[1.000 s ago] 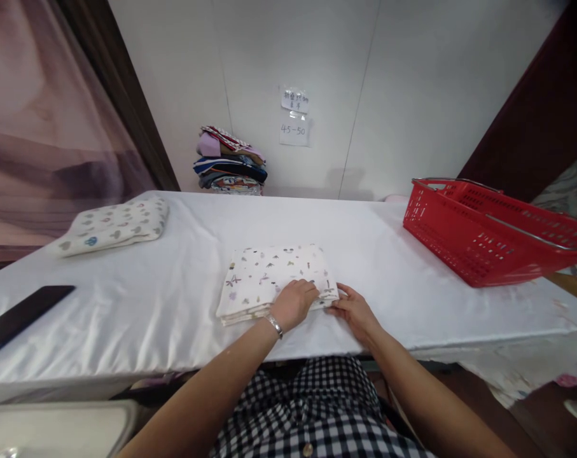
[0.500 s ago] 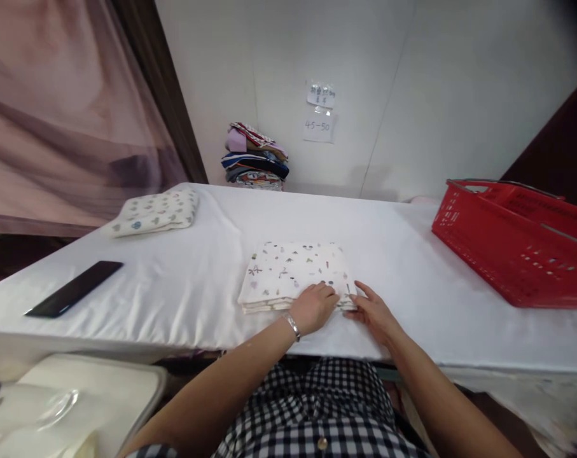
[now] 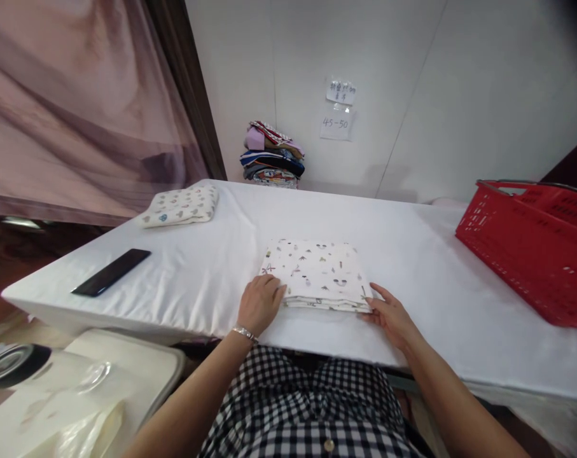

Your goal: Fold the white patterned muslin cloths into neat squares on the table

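A folded white cloth [image 3: 317,273] with small printed motifs lies on the white-covered table [image 3: 212,280] in front of me. My left hand [image 3: 258,305], a bracelet on its wrist, rests flat at the cloth's near left corner with the fingertips touching its edge. At the near right corner my right hand [image 3: 390,315] lies with fingers stretched out against the cloth's edge. Neither hand holds anything.
A second folded patterned cloth [image 3: 182,205] sits at the far left of the table, and a black phone [image 3: 111,272] lies near the left edge. A red basket [image 3: 531,245] stands at the right. A stack of folded clothes [image 3: 273,154] leans by the wall.
My left hand has slid from the cloth's near right part to its near left corner. The right hand stays at the right corner. My view has turned left.
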Motion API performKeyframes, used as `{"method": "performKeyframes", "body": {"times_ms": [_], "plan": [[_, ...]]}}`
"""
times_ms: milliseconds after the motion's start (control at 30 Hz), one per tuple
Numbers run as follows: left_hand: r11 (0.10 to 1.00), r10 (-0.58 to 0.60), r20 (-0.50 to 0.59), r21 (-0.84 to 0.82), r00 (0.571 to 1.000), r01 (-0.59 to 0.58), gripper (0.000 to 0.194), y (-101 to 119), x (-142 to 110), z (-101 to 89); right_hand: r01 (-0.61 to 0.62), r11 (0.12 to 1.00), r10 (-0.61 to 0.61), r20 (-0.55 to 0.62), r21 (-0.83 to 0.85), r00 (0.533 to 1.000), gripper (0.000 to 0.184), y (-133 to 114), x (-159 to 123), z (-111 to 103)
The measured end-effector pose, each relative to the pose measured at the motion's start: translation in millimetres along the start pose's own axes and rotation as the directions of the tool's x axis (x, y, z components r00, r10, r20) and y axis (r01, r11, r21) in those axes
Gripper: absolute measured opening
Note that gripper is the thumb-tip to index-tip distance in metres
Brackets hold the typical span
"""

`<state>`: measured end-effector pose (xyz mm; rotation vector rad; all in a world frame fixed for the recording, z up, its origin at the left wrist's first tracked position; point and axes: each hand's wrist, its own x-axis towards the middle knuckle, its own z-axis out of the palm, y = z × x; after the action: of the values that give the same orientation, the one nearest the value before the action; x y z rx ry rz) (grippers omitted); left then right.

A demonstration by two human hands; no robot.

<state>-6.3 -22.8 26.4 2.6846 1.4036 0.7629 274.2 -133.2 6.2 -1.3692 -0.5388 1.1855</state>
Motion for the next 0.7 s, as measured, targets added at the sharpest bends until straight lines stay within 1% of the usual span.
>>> {"method": "performKeyframes", "body": {"times_ms": [100, 167, 300, 367, 400, 433, 467, 500, 533, 567, 600, 633, 700], "plan": [[0.999, -0.045, -0.030, 0.001, 0.999, 0.045, 0.023, -8.0, -11.9, 0.7, 0.018, 0.998, -0.020, -0.021, -0.065, 1.000, 0.067, -5.1, 1.6, -1.4], [0.998, -0.058, -0.047, -0.012, 0.997, 0.057, 0.021, -9.9, -15.0, 1.9, 0.009, 0.992, -0.013, -0.029, -0.124, 0.999, 0.067, -8.0, 1.8, -1.4], [0.998, -0.056, -0.017, -0.041, 0.998, 0.055, 0.021, -11.9, -9.8, 1.0, 0.003, 0.972, -0.014, -0.045, -0.235, 0.999, 0.065, -10.8, 0.7, 0.4], [0.997, -0.061, -0.004, -0.051, 0.998, 0.061, 0.022, -12.1, -4.7, -1.5, 0.009, 0.940, -0.023, -0.037, -0.342, 0.999, 0.062, -10.7, 0.7, 0.2], [0.997, -0.060, -0.012, -0.051, 0.998, 0.060, 0.022, -11.8, -2.3, -2.7, 0.019, 0.904, -0.038, -0.034, -0.428, 0.999, 0.060, -10.4, 0.9, -0.5], [0.997, -0.052, -0.030, -0.050, 0.998, 0.050, 0.021, -11.2, 0.0, -3.5, 0.043, 0.844, -0.071, -0.031, -0.534, 0.997, 0.057, -10.1, 1.2, -1.6], [0.998, -0.035, -0.051, -0.047, 0.998, 0.032, 0.021, -10.2, 1.9, -3.7, 0.081, 0.756, -0.130, -0.028, -0.649, 0.991, 0.055, -9.9, 1.4, -2.7], [0.999, -0.010, -0.068, -0.041, 0.998, 0.007, 0.022, -9.1, 3.4, -3.2, 0.127, 0.641, -0.215, -0.018, -0.757, 0.976, 0.053, -10.0, 1.3, -3.6], [0.999, 0.020, -0.074, -0.033, 0.997, -0.022, 0.024, -7.9, 4.5, -1.7, 0.176, 0.510, -0.310, 0.011, -0.842, 0.951, 0.052, -10.4, 0.8, -3.7], [0.998, 0.053, -0.065, -0.024, 0.996, -0.054, 0.028, -6.7, 5.3, 0.6, 0.226, 0.381, -0.399, 0.061, -0.897, 0.915, 0.052, -11.5, -0.2, -2.6], [0.996, 0.084, -0.045, -0.014, 0.995, -0.084, 0.032, -5.8, 5.6, 3.7, 0.281, 0.270, -0.470, 0.128, -0.921, 0.873, 0.051, -13.1, -1.7, 0.0], [0.994, 0.109, -0.018, -0.004, 0.994, -0.109, 0.035, -5.1, 5.5, 7.4, 0.340, 0.186, -0.518, 0.202, -0.922, 0.831, 0.051, -15.1, -3.7, 4.4], [0.990, 0.139, 0.035, 0.010, 0.990, -0.140, 0.040, -5.1, 4.5, 15.0, 0.470, 0.087, -0.560, 0.347, -0.878, 0.752, 0.050, -19.2, -7.8, 17.9]]}}
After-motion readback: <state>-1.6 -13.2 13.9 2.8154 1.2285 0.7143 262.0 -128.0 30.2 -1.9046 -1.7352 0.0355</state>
